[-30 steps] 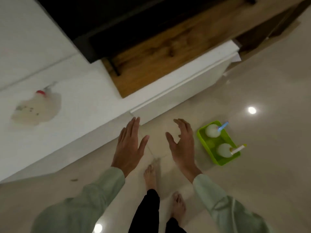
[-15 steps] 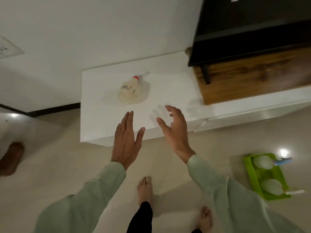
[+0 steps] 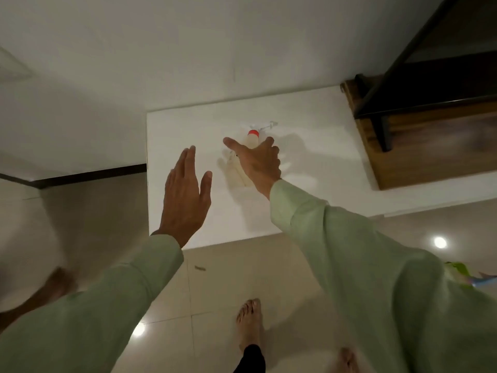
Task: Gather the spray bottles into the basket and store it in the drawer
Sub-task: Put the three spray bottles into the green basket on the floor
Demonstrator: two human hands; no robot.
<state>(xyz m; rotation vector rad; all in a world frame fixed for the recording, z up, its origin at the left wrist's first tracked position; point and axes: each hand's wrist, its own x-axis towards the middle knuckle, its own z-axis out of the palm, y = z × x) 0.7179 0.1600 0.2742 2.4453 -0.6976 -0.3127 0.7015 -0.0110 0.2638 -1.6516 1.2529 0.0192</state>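
From the head camera, the pale translucent plastic spray bottle with a red collar and clear trigger nozzle [image 3: 252,140] lay on its side on the white cabinet top [image 3: 309,157], near the middle of that surface, its nozzle pointing toward the wall. The right hand [image 3: 258,164] was over its body, thumb and fingers spread apart as if to close round it; whether they already touched the plastic could not be told, since the hand hid most of the bottle. The left hand [image 3: 187,192] hovered flat beside it, fingers together and thumb out, holding nothing.

Such a bottle looked light and fairly stiff, with smooth walls that might slip, so the likely best hold was round the body just below the red collar, or at the neck under the trigger, rather than by the thin nozzle, which seemed the fragile part. Its contents, if any, could not be judged.

A sliver of the green plastic basket [image 3: 461,273] showed at the right edge, on the glossy tiled floor [image 3: 220,278], well apart from the bottle.
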